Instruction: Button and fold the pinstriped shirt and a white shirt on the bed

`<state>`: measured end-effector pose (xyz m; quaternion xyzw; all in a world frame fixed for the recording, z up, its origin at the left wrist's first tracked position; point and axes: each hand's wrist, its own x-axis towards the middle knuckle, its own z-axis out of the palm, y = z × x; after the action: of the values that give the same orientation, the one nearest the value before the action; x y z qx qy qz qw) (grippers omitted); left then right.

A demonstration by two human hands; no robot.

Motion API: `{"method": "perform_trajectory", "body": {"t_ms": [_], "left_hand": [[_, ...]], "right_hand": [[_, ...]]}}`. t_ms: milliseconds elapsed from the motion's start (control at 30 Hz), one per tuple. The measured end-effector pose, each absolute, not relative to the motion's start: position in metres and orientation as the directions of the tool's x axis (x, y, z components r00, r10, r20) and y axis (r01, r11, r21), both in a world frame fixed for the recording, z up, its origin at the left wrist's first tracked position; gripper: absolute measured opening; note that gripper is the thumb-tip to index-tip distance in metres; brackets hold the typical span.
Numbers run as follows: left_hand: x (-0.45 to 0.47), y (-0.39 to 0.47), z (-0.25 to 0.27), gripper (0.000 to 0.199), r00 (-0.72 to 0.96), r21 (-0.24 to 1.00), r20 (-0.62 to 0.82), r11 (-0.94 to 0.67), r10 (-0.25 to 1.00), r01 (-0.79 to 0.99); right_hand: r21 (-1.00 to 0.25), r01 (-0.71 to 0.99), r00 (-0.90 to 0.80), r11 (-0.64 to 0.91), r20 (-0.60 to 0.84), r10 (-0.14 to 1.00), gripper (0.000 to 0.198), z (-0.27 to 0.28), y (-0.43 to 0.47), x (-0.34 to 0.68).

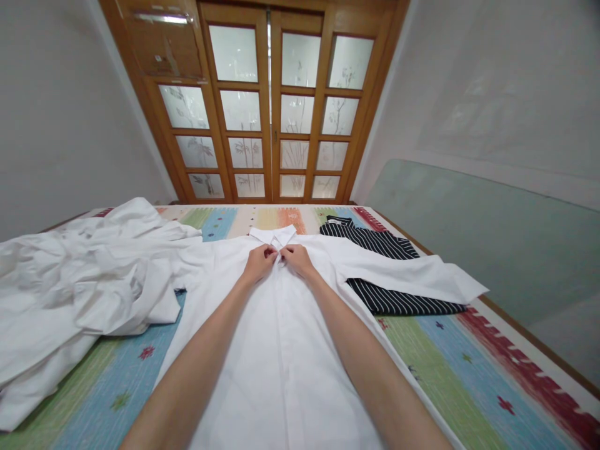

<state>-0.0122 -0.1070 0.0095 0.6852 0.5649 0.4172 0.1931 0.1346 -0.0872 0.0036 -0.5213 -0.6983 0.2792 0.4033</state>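
A white long-sleeved shirt (pixel 281 350) lies spread out, front side up, with its collar (pixel 273 235) pointing away from me. Just below the collar, my left hand (pixel 261 261) pinches the front placket from the left. My right hand (pixel 296 257) pinches the same placket from the right, its fingertips almost meeting those of the left. Whatever small part of the placket sits between the fingertips is too small to make out. The shirt's right-hand sleeve (pixel 412 272) stretches out across a folded black-and-white striped garment (pixel 403 300).
Rumpled white clothes (pixel 94 275) are heaped at the left, touching the shirt's other sleeve. Beneath everything is a colourful striped bed cover (pixel 450 362). A pale green headboard-like panel (pixel 469 231) runs along the right wall. Wooden doors with glass panes (pixel 272 112) stand beyond the far edge.
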Motion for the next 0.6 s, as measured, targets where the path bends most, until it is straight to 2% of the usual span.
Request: {"method": "perform_trajectory", "body": {"t_ms": [133, 233, 400, 600], "left_hand": [[-0.0137, -0.1069, 0.0087, 0.01, -0.003, 0.764, 0.353, -0.286, 0.936, 0.578], [-0.0148, -0.1063, 0.008, 0.011, -0.037, 0.781, 0.353, -0.273, 0.935, 0.562], [-0.0163, -0.1057, 0.0085, 0.01, -0.021, 0.757, 0.356, -0.276, 0.934, 0.592], [-0.0171, -0.1065, 0.0097, 0.018, 0.005, 0.738, 0.343, -0.273, 0.939, 0.618]], "right_hand": [[-0.814, 0.486, -0.156, 0.318, 0.277, 0.948, 0.026, 0.0011, -0.0849, 0.1348], [-0.799, 0.498, -0.168, 0.338, 0.293, 0.941, 0.018, -0.0002, -0.0854, 0.1344], [-0.775, 0.508, -0.187, 0.376, 0.327, 0.926, 0.011, -0.0013, -0.0872, 0.1342], [-0.759, 0.515, -0.188, 0.398, 0.353, 0.916, 0.01, -0.0018, -0.0884, 0.1339]]}}
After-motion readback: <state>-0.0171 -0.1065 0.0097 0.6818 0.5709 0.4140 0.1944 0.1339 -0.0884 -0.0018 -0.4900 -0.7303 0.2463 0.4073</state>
